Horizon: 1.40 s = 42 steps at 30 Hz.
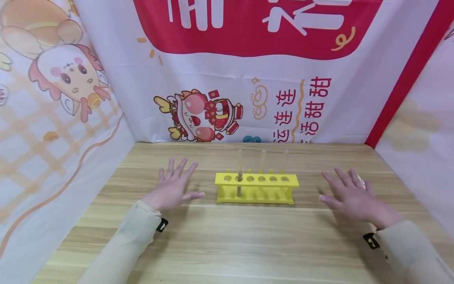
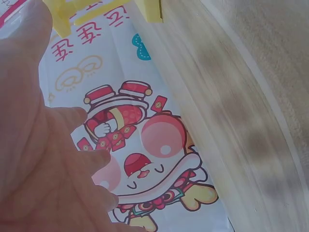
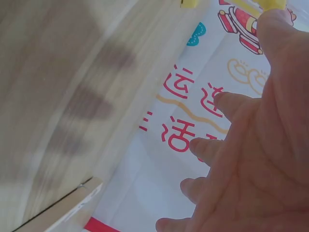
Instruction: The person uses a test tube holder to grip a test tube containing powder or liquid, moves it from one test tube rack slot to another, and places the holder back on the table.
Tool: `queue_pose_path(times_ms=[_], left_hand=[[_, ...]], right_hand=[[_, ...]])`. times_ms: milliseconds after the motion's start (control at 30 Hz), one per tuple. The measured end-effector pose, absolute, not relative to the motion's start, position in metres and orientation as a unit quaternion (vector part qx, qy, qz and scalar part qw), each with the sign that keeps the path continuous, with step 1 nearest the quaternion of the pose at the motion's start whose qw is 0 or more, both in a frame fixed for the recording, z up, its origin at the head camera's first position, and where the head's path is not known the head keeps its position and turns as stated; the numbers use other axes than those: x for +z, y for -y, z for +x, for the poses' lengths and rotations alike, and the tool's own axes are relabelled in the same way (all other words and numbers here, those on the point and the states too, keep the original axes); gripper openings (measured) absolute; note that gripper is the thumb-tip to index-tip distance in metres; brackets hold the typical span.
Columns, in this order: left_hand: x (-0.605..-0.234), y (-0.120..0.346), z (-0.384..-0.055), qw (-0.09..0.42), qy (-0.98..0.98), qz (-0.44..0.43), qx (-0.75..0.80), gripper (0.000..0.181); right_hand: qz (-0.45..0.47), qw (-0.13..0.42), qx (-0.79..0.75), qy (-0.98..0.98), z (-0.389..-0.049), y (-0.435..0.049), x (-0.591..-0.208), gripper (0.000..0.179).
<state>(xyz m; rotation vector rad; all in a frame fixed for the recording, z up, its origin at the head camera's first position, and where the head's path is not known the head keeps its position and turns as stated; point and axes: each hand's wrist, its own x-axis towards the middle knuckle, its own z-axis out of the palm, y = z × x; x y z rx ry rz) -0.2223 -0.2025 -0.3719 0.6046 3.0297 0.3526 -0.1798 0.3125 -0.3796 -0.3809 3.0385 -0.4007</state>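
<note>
A yellow test tube rack [image 1: 257, 180] stands upright on the wooden table, roughly midway between my hands. Three clear test tubes rise from it: a left one [image 1: 240, 161] in the second hole with something greyish lower down, a middle one [image 1: 263, 161] and a right one [image 1: 285, 161]. My left hand [image 1: 172, 191] is held left of the rack, fingers spread and palm down, touching nothing I can see. On the other side my right hand [image 1: 356, 197] has its fingers spread too, apart from the rack. Part of the rack [image 2: 150, 9] shows at the top of the left wrist view.
The wooden tabletop [image 1: 227, 244] runs up to a printed cloth backdrop [image 1: 213, 71] behind the rack. Printed cloth also hangs along the left side [image 1: 53, 157] and the right side [image 1: 422, 118]. Shadows of the hands fall on the table.
</note>
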Motion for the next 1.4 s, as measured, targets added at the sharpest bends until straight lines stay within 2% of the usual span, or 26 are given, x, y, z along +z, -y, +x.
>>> queue_pose_path(times_ms=[233,433,567,767,1033,1133,1400], left_hand=[[-0.372,0.203,-0.224,0.028,-0.972,0.194,0.13,0.096],[-0.376,0.207,-0.228,0.074,-0.947,0.208,0.235,0.096],[-0.379,0.209,-0.231,0.074,-0.921,0.227,0.308,0.095],[-0.381,0.204,-0.233,0.059,-0.88,0.235,0.409,0.082],[-0.39,0.18,-0.233,0.115,-0.831,0.211,0.502,0.068],[-0.395,0.169,-0.233,0.117,-0.824,0.196,0.519,0.064],[-0.408,0.144,-0.236,0.133,-0.775,0.149,0.599,0.067]], right_hand=[[-0.116,0.035,-0.139,-0.983,-0.183,-0.319,-0.374,0.083],[-0.109,0.026,-0.143,-0.983,-0.187,-0.33,-0.37,0.085],[-0.109,0.0,-0.13,-0.985,-0.19,-0.34,-0.369,0.086],[-0.146,-0.1,-0.088,-0.98,-0.191,-0.355,-0.37,0.065],[-0.146,-0.126,-0.078,-0.978,-0.193,-0.38,-0.374,0.043],[-0.141,-0.116,-0.089,-0.979,-0.194,-0.389,-0.375,0.038],[-0.094,-0.036,-0.098,-0.99,-0.195,-0.409,-0.381,0.036]])
